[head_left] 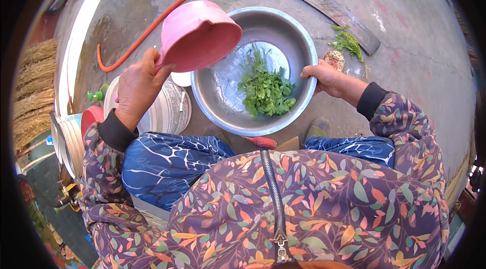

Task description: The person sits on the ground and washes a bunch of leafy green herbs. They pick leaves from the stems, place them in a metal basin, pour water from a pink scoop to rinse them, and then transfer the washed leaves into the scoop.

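My left hand (134,83) is closed round the handle of a pink plastic water dipper (185,21), tilted over the left side of a wide metal basin (200,98). The dipper's open mouth faces me, and no water shows in it. A bunch of leafy green herbs (267,89) lies in the basin, stems pointing away from me; some bright shine on the bottom may be water. On the basin's right rim, my right hand (328,76) grips with the thumb on top; its other fingers are mostly hidden.
A white bucket (174,112) stands left of the basin. An orange hose (167,12) curves behind. At the right lie a wooden board (331,11), loose greens with roots (349,44) and a round speckled object (334,60). A red object (261,142) lies between my feet.
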A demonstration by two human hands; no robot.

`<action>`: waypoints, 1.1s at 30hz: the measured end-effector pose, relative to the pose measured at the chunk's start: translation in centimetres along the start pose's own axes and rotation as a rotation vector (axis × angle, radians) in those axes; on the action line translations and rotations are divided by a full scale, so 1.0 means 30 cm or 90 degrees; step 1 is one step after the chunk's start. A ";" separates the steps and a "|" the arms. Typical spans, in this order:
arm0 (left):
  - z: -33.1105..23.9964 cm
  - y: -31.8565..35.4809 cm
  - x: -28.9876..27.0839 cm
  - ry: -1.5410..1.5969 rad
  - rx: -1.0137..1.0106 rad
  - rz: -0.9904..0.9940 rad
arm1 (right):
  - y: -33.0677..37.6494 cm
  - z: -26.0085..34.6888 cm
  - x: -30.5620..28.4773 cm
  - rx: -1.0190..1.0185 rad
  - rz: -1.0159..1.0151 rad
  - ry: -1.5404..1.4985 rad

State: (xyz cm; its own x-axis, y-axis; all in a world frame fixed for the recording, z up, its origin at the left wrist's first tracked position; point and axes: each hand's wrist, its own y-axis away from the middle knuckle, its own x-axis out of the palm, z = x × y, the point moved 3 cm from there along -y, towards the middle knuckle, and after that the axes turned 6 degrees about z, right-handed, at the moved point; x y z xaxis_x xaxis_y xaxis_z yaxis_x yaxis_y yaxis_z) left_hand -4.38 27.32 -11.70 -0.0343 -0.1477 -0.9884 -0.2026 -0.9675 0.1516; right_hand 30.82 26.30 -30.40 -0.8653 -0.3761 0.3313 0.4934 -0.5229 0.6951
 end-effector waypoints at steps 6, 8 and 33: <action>-0.054 -0.007 -0.030 -0.030 0.129 -0.089 | -0.022 -0.084 -0.029 0.065 0.037 0.020; -0.060 -0.005 -0.041 -0.043 0.140 -0.123 | -0.025 -0.102 -0.033 0.069 0.039 0.019; 0.525 0.786 0.007 0.504 -0.588 -0.075 | -0.084 -0.100 -0.180 0.019 -0.065 0.046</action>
State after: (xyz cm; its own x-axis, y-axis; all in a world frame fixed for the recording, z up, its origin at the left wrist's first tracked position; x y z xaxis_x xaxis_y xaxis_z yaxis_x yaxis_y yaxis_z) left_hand -24.58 7.73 -8.29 0.6077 0.1787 -0.7738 0.6186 -0.7176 0.3201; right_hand 34.52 27.35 -35.85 -0.9019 -0.3761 0.2122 0.3993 -0.5391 0.7415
